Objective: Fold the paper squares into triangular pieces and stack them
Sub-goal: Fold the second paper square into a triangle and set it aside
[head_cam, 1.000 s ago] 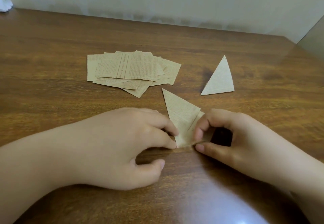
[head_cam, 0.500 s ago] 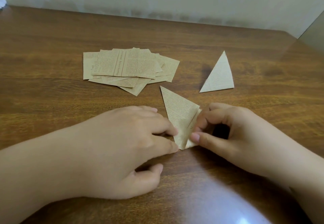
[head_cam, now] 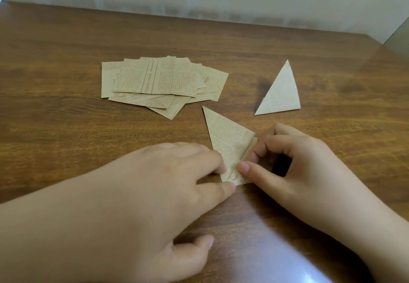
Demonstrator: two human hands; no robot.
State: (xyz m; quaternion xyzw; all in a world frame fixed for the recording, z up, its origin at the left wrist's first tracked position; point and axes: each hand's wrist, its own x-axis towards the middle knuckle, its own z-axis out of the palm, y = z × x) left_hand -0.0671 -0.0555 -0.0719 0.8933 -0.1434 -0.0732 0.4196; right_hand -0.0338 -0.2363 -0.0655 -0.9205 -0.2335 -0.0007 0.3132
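Two hands work on one piece of paper near the front of the desk [head_cam: 66,127]. The folded paper [head_cam: 225,141] lies flat on the wood, with its long point aimed away from the person. The left hand [head_cam: 155,189] presses its straight fingers [head_cam: 221,167] down on the paper's left edge, likely to keep it from sliding. The right hand [head_cam: 294,163] curls its fingers and thumb onto the paper's right side, where a thin strip of the lower layer sticks out, so it looks like it is lining up the edges and pushing the crease flat. One finished triangle [head_cam: 280,92] sits well apart on the right, a good spot to start the stack. Lots of flat squares [head_cam: 159,78] wait in a loose pile on the far left, close enough to reach for the next one.
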